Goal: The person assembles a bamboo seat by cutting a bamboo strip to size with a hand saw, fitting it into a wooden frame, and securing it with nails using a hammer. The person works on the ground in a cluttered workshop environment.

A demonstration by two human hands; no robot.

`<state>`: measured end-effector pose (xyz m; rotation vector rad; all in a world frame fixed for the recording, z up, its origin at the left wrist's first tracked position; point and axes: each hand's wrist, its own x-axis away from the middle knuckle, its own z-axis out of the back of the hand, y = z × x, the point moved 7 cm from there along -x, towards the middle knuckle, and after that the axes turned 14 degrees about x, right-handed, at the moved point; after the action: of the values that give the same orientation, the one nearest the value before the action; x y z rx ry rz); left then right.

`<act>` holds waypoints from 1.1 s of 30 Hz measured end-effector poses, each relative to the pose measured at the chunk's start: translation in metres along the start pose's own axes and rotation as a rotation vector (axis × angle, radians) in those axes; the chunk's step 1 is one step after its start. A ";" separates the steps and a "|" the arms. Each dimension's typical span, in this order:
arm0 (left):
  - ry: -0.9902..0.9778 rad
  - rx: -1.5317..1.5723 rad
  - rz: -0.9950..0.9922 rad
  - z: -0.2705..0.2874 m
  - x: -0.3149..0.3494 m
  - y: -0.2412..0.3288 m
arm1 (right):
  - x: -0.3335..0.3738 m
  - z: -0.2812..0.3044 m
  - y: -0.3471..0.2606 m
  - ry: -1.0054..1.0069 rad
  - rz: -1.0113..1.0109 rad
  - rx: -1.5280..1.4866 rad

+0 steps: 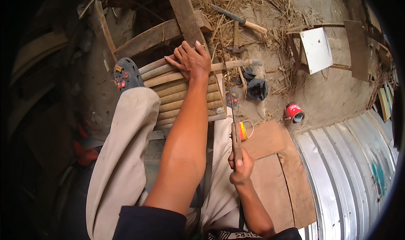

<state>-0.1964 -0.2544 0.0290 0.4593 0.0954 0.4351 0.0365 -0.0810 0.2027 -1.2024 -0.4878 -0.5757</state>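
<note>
My right hand [241, 167] is wrapped around the wooden handle of a handsaw [236, 144]. The saw's thin blade points away from me and crosses a bamboo pole [230, 66] near its right end. My left hand [192, 60] presses down on that pole with its fingers curled over it. The pole lies across a row of bamboo slats [185, 95] fixed side by side on a wooden frame. My left foot, in a dark clog [128, 74], rests at the left end of the slats.
A hammer [236, 41] and a long-handled tool [240, 19] lie among straw. Right of the slats are a black plastic bag [256, 89], a red can [294, 112] and a yellow-red container [242, 131]. Brown boards [270, 185] and corrugated metal [337, 164] lie to the right; timber [152, 39] stands ahead.
</note>
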 end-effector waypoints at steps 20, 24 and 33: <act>-0.029 -0.020 0.065 -0.005 -0.007 -0.001 | -0.035 -0.021 -0.061 0.065 -0.085 0.263; -0.083 -0.030 0.101 -0.005 -0.007 -0.002 | -0.013 -0.007 -0.073 0.062 -0.040 0.216; -0.144 -0.029 0.139 -0.004 -0.010 0.000 | -0.043 -0.008 -0.088 0.066 -0.101 0.200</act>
<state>-0.2061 -0.2571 0.0256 0.4687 -0.0821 0.5380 -0.0525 -0.1041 0.2364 -0.9703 -0.5391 -0.6356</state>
